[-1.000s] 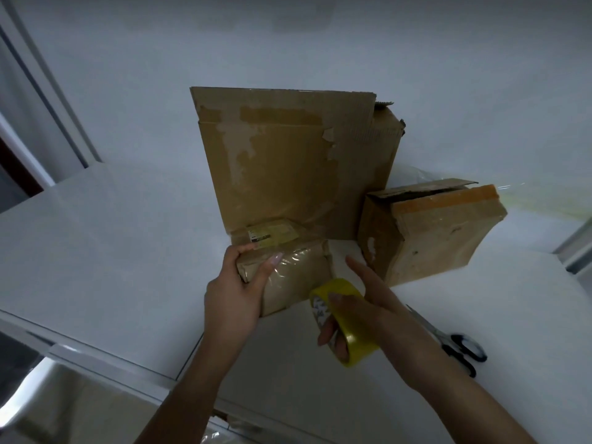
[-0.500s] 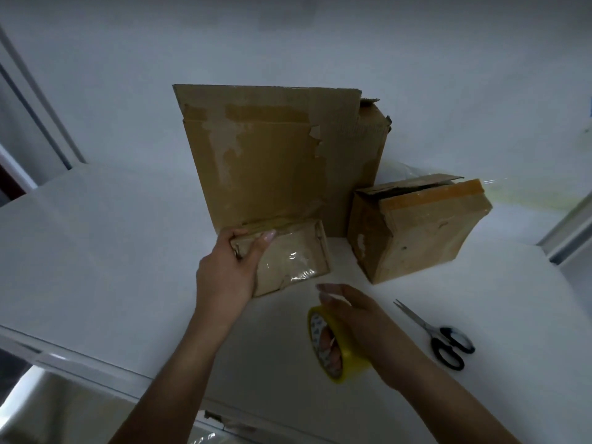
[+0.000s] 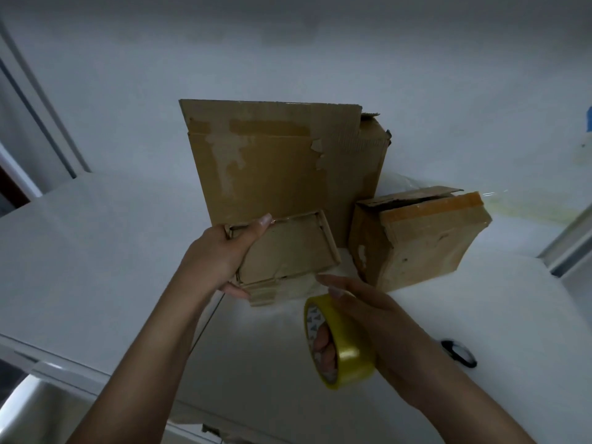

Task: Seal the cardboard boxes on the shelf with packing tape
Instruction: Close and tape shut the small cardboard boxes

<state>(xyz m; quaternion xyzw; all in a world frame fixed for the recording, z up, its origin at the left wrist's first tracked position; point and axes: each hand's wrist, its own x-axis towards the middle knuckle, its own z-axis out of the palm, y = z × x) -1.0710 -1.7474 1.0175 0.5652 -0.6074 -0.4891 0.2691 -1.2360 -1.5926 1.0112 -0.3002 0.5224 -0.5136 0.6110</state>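
White wall rises behind a pale shelf (image 3: 96,267) that carries three worn cardboard boxes. At the near left, the left hand (image 3: 217,254) has its grip closed round the small box (image 3: 288,251), one finger over the far edge and others under the near edge, holding it tilted. Behind it stands the large box (image 3: 272,174), upright, with torn patches of old tape. Right of the small box, the right hand (image 3: 384,322) carries the yellow tape roll (image 3: 352,357), its grip through the core, forefinger stretched toward the box's near corner. No free tape end shows, though the dim light may hide it. Farther right sits the medium box (image 3: 426,248), top flap ajar. The scissors (image 3: 458,352) lie at the near right, partly hidden by the forearm. Picking at the tape end one-handed could let the roll slip. The tilted box could also twist in its one-sided hold, so the strip lands crooked.
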